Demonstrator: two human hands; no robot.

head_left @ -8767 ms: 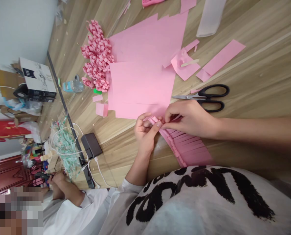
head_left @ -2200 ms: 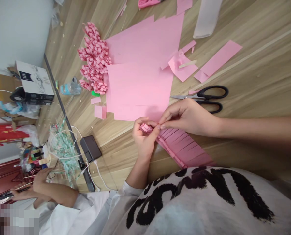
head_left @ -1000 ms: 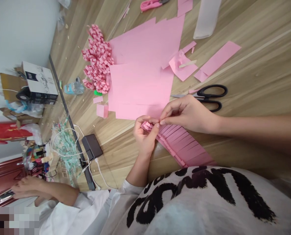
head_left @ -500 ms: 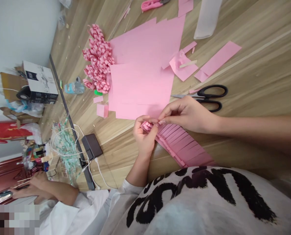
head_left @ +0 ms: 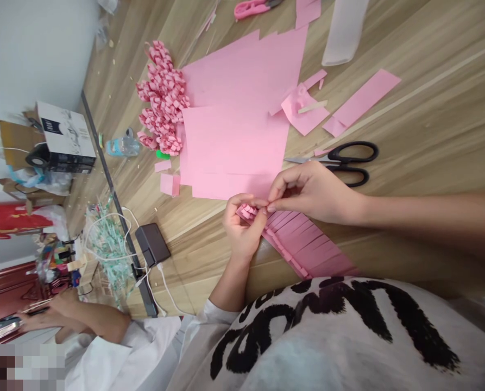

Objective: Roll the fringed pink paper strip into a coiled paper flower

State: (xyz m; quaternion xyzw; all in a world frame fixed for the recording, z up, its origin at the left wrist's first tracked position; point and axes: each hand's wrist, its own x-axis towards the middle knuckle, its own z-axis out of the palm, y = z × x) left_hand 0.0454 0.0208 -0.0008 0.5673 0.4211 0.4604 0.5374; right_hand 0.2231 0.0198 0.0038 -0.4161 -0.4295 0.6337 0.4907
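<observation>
Fingers and thumb of my left hand (head_left: 244, 228) pinch the curled end of a fringed pink paper strip (head_left: 317, 247), which slants down to my shirt. My right hand (head_left: 315, 193) meets it at the strip's upper edge, thumb and index finger pressed together on the paper. Small curled loops show between my left fingers, and a folded row runs along the strip's lower edge. Just beyond my right hand lie black-handled scissors (head_left: 352, 157). Large pink sheets (head_left: 234, 141) lie above my hands, beside a pile of curled pink paper flowers (head_left: 163, 100).
Pink scraps (head_left: 305, 111), pink-handled scissors (head_left: 252, 8) and a white roll (head_left: 346, 32) lie farther up the wooden table. At the left are a bottle (head_left: 123, 146), a dark box with cables (head_left: 152, 243), a carton (head_left: 67, 130) and another person's arms (head_left: 91, 320).
Both hands have shifted slightly to the right with the paper between them. The curled end shows a little more between my left fingers.
</observation>
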